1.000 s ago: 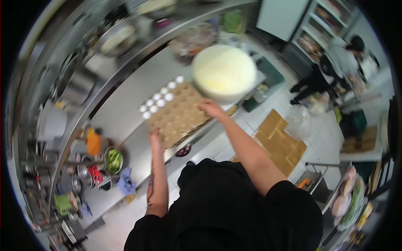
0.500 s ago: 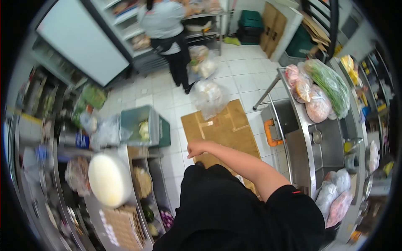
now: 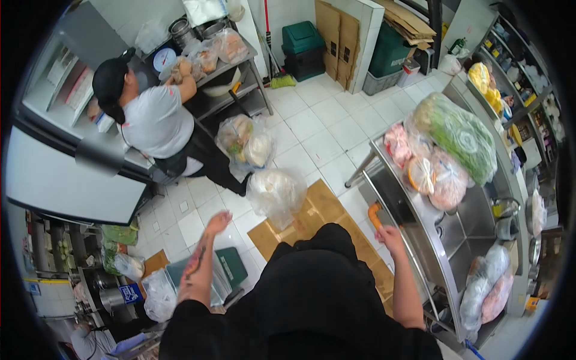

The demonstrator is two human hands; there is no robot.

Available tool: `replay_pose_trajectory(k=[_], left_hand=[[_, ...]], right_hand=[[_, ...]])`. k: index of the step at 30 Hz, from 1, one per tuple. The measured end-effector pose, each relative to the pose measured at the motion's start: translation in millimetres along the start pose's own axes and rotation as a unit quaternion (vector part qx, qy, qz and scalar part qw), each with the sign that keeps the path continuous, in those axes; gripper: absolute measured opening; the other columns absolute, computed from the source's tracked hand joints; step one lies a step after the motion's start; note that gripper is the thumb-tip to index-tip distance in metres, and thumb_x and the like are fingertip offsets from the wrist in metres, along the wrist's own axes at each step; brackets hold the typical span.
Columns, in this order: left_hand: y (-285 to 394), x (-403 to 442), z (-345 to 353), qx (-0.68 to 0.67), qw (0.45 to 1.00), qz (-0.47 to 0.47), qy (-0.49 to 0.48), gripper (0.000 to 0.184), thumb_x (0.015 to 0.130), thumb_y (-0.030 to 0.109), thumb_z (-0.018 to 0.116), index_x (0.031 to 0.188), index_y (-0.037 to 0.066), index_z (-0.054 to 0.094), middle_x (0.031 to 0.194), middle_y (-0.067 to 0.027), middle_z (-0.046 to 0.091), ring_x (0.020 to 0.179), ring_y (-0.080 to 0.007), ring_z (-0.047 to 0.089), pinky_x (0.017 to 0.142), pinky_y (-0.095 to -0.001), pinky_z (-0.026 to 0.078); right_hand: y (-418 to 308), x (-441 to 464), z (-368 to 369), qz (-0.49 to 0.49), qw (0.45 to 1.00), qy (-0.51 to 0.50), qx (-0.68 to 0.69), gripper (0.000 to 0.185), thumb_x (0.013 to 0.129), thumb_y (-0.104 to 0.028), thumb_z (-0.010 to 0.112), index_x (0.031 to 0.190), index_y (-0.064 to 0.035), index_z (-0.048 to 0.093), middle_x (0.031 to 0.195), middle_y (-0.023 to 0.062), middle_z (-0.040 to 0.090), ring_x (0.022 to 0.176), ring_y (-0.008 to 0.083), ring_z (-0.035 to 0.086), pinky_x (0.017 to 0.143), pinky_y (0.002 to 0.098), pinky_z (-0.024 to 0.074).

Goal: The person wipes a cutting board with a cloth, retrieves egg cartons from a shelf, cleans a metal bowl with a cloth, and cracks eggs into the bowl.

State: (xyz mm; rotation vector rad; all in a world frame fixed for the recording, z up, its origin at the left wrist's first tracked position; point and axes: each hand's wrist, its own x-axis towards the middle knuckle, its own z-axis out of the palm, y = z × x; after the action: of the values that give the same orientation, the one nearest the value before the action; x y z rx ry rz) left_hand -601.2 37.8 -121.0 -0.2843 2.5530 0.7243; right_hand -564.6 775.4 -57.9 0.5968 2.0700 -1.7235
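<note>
Plastic bag (image 3: pixel 277 195), clear, partly on cardboard (image 3: pixel 327 204), looks light, soft, slippery — best grasped by bunched folds. Left hand (image 3: pixel 218 222) nearby: empty, loosely open; right hand (image 3: pixel 391 237): half-curled near an orange pipe (image 3: pixel 374 214) — grip unclear.

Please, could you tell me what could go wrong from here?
1. The clear plastic bag lies on the floor ahead, overlapping the flat cardboard; a foot might catch on it.
2. The cardboard could slide underfoot if it is loose on the tiles.
3. The right hand appears close to the steel sink counter; walking past, it might bump the edge.
</note>
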Motion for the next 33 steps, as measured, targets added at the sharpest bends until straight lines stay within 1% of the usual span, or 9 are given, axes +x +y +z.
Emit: replay_pose_trajectory(k=[4, 6, 10, 15, 20, 24, 26, 31, 33], left_hand=[[187, 141, -136, -0.045, 0.979, 0.172, 0.098, 0.045, 0.101, 0.033, 0.064, 0.131, -0.001, 0.063, 0.118, -0.0181, 0.071, 0.109, -0.0288, 0.070, 0.094, -0.0384, 0.054], [250, 208, -146, -0.069, 0.953, 0.256, 0.148, 0.040, 0.101, 0.029, 0.063, 0.130, 0.001, 0.064, 0.120, -0.0168, 0.071, 0.107, -0.0263, 0.069, 0.094, -0.0365, 0.054], [361, 299, -90, -0.368, 0.900, 0.221, 0.080, 0.032, 0.100, 0.022, 0.067, 0.126, 0.004, 0.068, 0.115, -0.0107, 0.073, 0.099, -0.0191, 0.069, 0.090, -0.0328, 0.054], [457, 324, -127, -0.258, 0.906, 0.330, 0.056, 0.024, 0.101, 0.016, 0.065, 0.122, 0.004, 0.070, 0.110, -0.0072, 0.076, 0.097, -0.0160, 0.071, 0.084, -0.0312, 0.055], [422, 416, -227, -0.361, 0.893, 0.197, 0.180, 0.022, 0.103, 0.012, 0.062, 0.121, 0.004, 0.071, 0.109, -0.0043, 0.075, 0.098, -0.0142, 0.070, 0.086, -0.0300, 0.054], [385, 470, -365, -0.553, 0.761, 0.177, 0.289, 0.026, 0.103, 0.013, 0.061, 0.125, 0.000, 0.067, 0.110, -0.0070, 0.073, 0.104, -0.0155, 0.067, 0.096, -0.0310, 0.052], [351, 521, -433, -0.536, 0.745, 0.175, 0.357, 0.031, 0.104, 0.015, 0.062, 0.130, -0.002, 0.064, 0.115, -0.0088, 0.073, 0.105, -0.0160, 0.067, 0.098, -0.0314, 0.052], [288, 663, -591, -0.606, 0.686, 0.166, 0.367, 0.052, 0.103, 0.018, 0.064, 0.146, -0.006, 0.048, 0.143, -0.0164, 0.059, 0.130, -0.0230, 0.058, 0.106, -0.0376, 0.049], [257, 726, -629, -0.646, 0.655, 0.153, 0.360, 0.055, 0.103, 0.017, 0.063, 0.149, -0.007, 0.043, 0.148, -0.0175, 0.054, 0.134, -0.0241, 0.055, 0.107, -0.0391, 0.048]], right_hand=[[-61, 3, 6, 0.001, 0.991, 0.060, 0.118, 0.019, 0.102, -0.021, 0.065, 0.115, -0.0076, 0.067, 0.104, 0.0059, 0.074, 0.083, 0.0144, 0.071, 0.072, 0.0282, 0.0574], [-107, 50, 17, -0.016, 0.982, 0.074, 0.172, 0.020, 0.101, -0.015, 0.065, 0.119, -0.0071, 0.065, 0.108, 0.0061, 0.073, 0.087, 0.0149, 0.072, 0.078, 0.0282, 0.0592], [-239, 178, 50, -0.080, 0.988, -0.005, 0.135, 0.022, 0.101, -0.012, 0.065, 0.121, -0.0027, 0.067, 0.108, 0.0084, 0.073, 0.093, 0.0162, 0.070, 0.082, 0.0285, 0.0568], [-447, 340, 98, -0.166, 0.971, -0.169, 0.011, 0.027, 0.102, -0.016, 0.065, 0.121, 0.0024, 0.067, 0.110, 0.0114, 0.074, 0.098, 0.0170, 0.071, 0.087, 0.0300, 0.0566], [-604, 461, 208, -0.275, 0.913, -0.296, -0.049, 0.026, 0.100, -0.016, 0.066, 0.118, 0.0020, 0.070, 0.106, 0.0094, 0.074, 0.096, 0.0142, 0.070, 0.086, 0.0284, 0.0556], [-676, 536, 318, -0.302, 0.870, -0.377, -0.098, 0.025, 0.101, -0.013, 0.064, 0.121, 0.0021, 0.069, 0.107, 0.0091, 0.074, 0.094, 0.0132, 0.069, 0.086, 0.0285, 0.0561], [-709, 571, 367, -0.344, 0.829, -0.416, -0.148, 0.027, 0.101, -0.014, 0.064, 0.123, 0.0017, 0.068, 0.107, 0.0083, 0.074, 0.094, 0.0123, 0.069, 0.084, 0.0284, 0.0557], [-763, 682, 486, -0.284, 0.851, -0.431, -0.097, 0.032, 0.098, -0.019, 0.067, 0.126, -0.0020, 0.068, 0.095, 0.0080, 0.075, 0.086, 0.0141, 0.071, 0.079, 0.0292, 0.0564], [-791, 723, 532, -0.365, 0.836, -0.394, -0.113, 0.036, 0.097, -0.020, 0.068, 0.128, -0.0008, 0.067, 0.096, 0.0095, 0.075, 0.087, 0.0158, 0.072, 0.079, 0.0308, 0.0571]])
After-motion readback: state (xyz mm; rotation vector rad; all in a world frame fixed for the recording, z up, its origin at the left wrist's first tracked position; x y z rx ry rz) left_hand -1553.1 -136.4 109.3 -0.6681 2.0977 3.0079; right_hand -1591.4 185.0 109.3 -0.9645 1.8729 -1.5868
